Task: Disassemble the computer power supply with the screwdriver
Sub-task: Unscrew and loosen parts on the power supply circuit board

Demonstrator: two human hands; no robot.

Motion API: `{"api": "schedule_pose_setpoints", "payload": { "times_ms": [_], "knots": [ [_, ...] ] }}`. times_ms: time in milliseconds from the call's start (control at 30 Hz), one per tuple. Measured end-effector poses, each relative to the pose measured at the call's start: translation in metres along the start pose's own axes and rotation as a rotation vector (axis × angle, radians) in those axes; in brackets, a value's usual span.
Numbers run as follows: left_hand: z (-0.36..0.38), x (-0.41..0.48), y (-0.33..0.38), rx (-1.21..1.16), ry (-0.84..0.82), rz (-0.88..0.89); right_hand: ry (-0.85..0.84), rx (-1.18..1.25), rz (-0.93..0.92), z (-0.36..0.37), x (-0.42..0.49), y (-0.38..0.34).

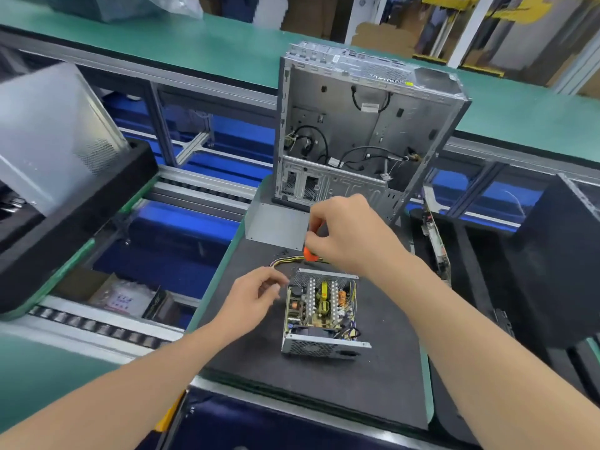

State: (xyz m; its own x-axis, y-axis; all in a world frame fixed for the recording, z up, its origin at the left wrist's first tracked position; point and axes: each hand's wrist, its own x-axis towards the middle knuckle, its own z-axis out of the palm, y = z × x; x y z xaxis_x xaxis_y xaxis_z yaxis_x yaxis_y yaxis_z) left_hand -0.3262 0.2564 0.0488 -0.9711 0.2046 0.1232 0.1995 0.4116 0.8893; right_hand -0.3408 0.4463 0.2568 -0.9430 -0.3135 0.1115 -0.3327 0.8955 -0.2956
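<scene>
Two hands work over an opened power supply (321,315), which sits near the middle of the black mat (259,368) with its circuit board and heat sinks exposed. Its grey cover (276,225) lies apart at the mat's far edge, before the computer case (357,125). Your right hand (350,235) grips the orange-handled screwdriver (310,254) above the unit's far side, shaft hidden, close to the yellow wire bundle (285,259). Your left hand (256,297) hovers, fingers loosely curled, just beside the far left corner; whether it pinches a screw cannot be told. Likely hazards: the tip slipping off a screw head into coils or capacitors; a freed screw dropping among the components; the unbraced casing sliding under driver pressure; wires snagging when the board lifts.
</scene>
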Motion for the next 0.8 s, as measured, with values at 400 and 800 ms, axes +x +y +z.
{"api": "schedule_pose_setpoints", "payload": {
  "times_ms": [400,800],
  "knots": [
    [0.025,-0.053,-0.017,-0.017,0.008,-0.068,-0.232,-0.080,-0.005,0.043,-0.029,-0.014],
    [0.028,-0.053,-0.028,0.157,-0.004,0.028,-0.217,-0.083,-0.028,0.055,-0.030,-0.012]
  ]
}}
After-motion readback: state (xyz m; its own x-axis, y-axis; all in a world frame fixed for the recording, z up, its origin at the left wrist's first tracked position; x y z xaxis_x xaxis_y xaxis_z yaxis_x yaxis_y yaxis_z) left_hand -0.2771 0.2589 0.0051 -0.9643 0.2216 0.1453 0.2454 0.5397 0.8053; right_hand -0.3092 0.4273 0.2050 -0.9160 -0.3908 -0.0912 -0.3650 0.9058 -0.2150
